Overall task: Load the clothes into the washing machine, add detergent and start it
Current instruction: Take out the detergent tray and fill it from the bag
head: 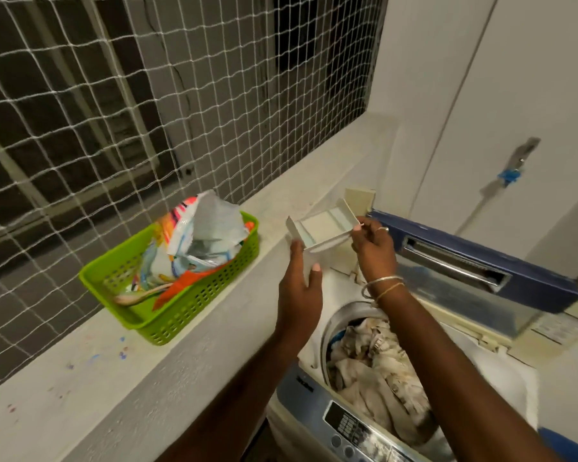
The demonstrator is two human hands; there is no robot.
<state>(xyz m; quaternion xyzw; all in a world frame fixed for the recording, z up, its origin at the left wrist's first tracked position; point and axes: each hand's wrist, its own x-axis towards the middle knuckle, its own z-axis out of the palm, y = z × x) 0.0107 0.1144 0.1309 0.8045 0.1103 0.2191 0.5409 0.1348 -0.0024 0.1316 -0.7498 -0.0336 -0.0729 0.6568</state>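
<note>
1. Step in hand: adding detergent, by judgement. The clothes (377, 365) already lie in the drum of the washing machine (317, 405), whose lid (481, 258) stands raised at the back.
2. Detergent tray (324, 230): a pale plastic tray with divided compartments, held clear of the machine, above its back left corner and level with the ledge (90, 378). The compartments look empty, though blur makes this uncertain.
3. Left hand (301, 295): closed on the near left end of the tray, thumb on the front wall, fingers underneath.
4. Right hand (374, 248): pinching the far right end of the tray between thumb and fingertips; bangles at the wrist.
5. Detergent packet (197, 241): an opened, crumpled, brightly printed bag, standing in the green basket (181, 315) on the ledge, to the left of the tray and apart from both hands.
6. Next move, by judgement: one hand must let go and reach left to the packet while the other keeps the tray level; powder goes into one compartment, then the tray returns to its slot at the back left of the machine.
7. Control panel (354, 431): at the near edge, untouched; start not yet due.
</note>
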